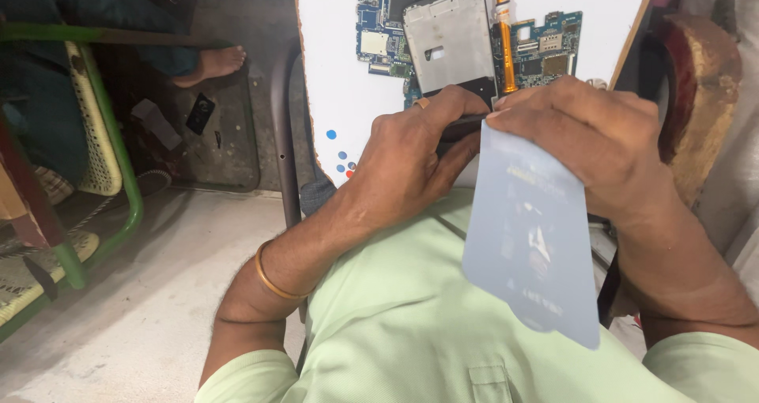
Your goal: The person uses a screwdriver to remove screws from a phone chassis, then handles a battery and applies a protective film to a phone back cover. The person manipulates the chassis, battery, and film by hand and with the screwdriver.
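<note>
no box, tray or bowl shows here, so it's the white table (332,71) that carries everything: blue-green circuit boards (545,51), a phone frame (447,43) with its pale inner plate facing up lying over them, and an orange-handled screwdriver (504,43) lying just beside the frame's right edge, over the boards. a few small blue and red dots sit near the table's left edge.

now the hands, both up at chest height over a pale green shirt (411,308). the left hand (411,158) is curled, fingers closed round the near end of a dark slim object (462,126), thumb pressed in from below; it looks like a phone held edge-on, though most of it is hidden. a ring shows on one finger and a gold bangle (273,276) sits on the wrist. the right hand (593,142) arches over from the other side, knuckles up, fingertips clamped on the top edge of a pale blue film sheet (530,245), which hangs down from the dark object across the shirt, curved at its lower end. the two hands nearly meet at the dark object, just at the table's near edge.

off left, a green-framed chair (103,158) stands on the floor, and another person's bare foot (213,63) rests beyond it.
</note>
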